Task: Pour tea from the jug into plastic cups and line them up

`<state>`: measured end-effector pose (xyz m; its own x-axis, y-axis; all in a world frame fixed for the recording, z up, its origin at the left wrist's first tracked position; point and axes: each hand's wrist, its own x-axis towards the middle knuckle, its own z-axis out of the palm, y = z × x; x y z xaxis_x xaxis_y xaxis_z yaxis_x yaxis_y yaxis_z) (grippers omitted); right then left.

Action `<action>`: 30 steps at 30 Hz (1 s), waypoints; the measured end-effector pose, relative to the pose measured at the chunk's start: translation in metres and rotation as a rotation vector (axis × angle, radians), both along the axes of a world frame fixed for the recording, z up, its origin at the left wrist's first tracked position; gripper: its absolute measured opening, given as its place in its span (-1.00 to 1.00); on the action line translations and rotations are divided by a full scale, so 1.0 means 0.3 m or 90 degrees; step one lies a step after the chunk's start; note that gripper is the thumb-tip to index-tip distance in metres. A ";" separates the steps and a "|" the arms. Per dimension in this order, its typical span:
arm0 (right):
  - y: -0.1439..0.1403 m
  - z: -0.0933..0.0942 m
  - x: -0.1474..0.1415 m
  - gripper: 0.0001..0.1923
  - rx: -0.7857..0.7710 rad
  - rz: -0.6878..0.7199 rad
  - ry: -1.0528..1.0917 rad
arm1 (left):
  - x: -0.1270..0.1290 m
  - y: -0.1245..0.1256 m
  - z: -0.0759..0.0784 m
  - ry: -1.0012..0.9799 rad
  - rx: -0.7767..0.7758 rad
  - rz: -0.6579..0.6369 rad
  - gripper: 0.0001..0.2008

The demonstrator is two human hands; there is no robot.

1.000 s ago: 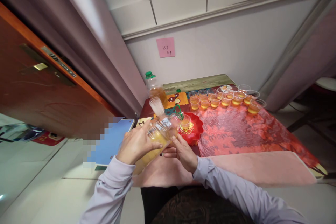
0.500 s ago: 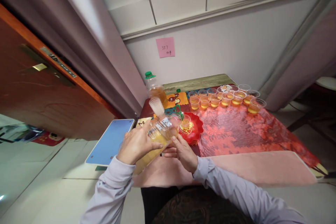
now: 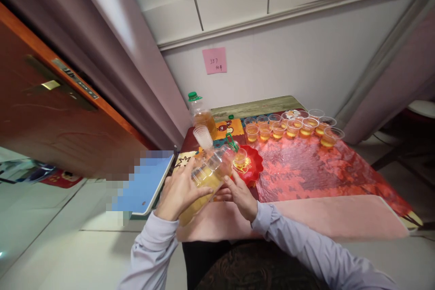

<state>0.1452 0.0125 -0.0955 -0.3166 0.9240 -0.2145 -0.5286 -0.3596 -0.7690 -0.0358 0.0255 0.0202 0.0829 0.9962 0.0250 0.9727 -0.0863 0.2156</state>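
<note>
hands grip one tilted bottle of amber drink at the table's near left corner: left hand wrapped over its body, right hand closed under its neck, mouth over a small cup on the red plate. filled cups line the far edge; a second bottle stands beyond.

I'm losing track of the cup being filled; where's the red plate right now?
In the head view the red plate sits left of middle on the table, just past the right hand, with one small cup on it.
</note>
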 end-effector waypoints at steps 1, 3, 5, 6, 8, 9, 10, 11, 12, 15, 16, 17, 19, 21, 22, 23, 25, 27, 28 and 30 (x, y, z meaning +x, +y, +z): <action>0.000 -0.002 0.005 -0.07 0.009 -0.001 -0.004 | -0.014 -0.009 -0.034 -0.036 0.001 -0.005 0.03; -0.003 -0.009 0.015 0.02 0.039 -0.007 -0.021 | -0.041 -0.035 -0.109 -0.102 0.031 -0.009 0.08; -0.007 -0.019 0.024 0.02 0.087 -0.019 -0.061 | -0.061 -0.070 -0.185 -0.151 0.077 -0.009 0.08; -0.010 -0.023 0.027 0.00 0.115 -0.024 -0.083 | -0.068 -0.089 -0.218 -0.168 0.101 0.002 0.08; -0.016 -0.029 0.030 -0.06 0.170 -0.021 -0.111 | -0.076 -0.127 -0.272 -0.186 0.145 0.040 0.09; -0.020 -0.030 0.030 -0.09 0.195 -0.017 -0.116 | -0.078 -0.144 -0.290 -0.189 0.162 0.056 0.09; -0.023 -0.030 0.029 -0.12 0.216 -0.012 -0.116 | -0.080 -0.159 -0.304 -0.191 0.172 0.067 0.09; -0.027 -0.030 0.027 -0.15 0.234 -0.007 -0.114 | -0.081 -0.172 -0.314 -0.191 0.179 0.076 0.09; -0.030 -0.029 0.026 -0.16 0.247 -0.001 -0.111 | -0.083 -0.183 -0.321 -0.193 0.187 0.084 0.10; -0.031 -0.031 0.035 -0.20 0.275 0.028 -0.115 | -0.088 -0.209 -0.338 -0.210 0.220 0.115 0.10; -0.026 -0.033 0.046 -0.21 0.284 0.029 -0.132 | -0.090 -0.217 -0.343 -0.216 0.234 0.127 0.10; -0.016 -0.035 0.063 -0.23 0.295 0.020 -0.163 | -0.091 -0.225 -0.349 -0.219 0.246 0.140 0.09; 0.021 -0.038 0.112 -0.30 0.328 -0.035 -0.265 | -0.091 -0.239 -0.360 -0.217 0.265 0.159 0.08; 0.083 -0.039 0.174 -0.40 0.384 -0.123 -0.400 | -0.088 -0.250 -0.368 -0.211 0.273 0.164 0.06; 0.122 -0.041 0.207 -0.43 0.421 -0.162 -0.472 | -0.086 -0.253 -0.370 -0.207 0.274 0.163 0.05; 0.163 -0.043 0.238 -0.44 0.458 -0.199 -0.545 | -0.084 -0.255 -0.372 -0.202 0.274 0.162 0.05; 0.243 -0.052 0.289 -0.37 0.506 -0.227 -0.692 | -0.082 -0.257 -0.373 -0.195 0.275 0.165 0.05; 0.308 -0.066 0.318 -0.25 0.513 -0.203 -0.831 | -0.082 -0.259 -0.375 -0.195 0.278 0.175 0.06; 0.333 -0.073 0.325 -0.21 0.508 -0.179 -0.889 | -0.082 -0.261 -0.377 -0.200 0.281 0.180 0.06; 0.366 -0.086 0.324 -0.17 0.494 -0.126 -0.974 | -0.082 -0.265 -0.380 -0.214 0.290 0.189 0.06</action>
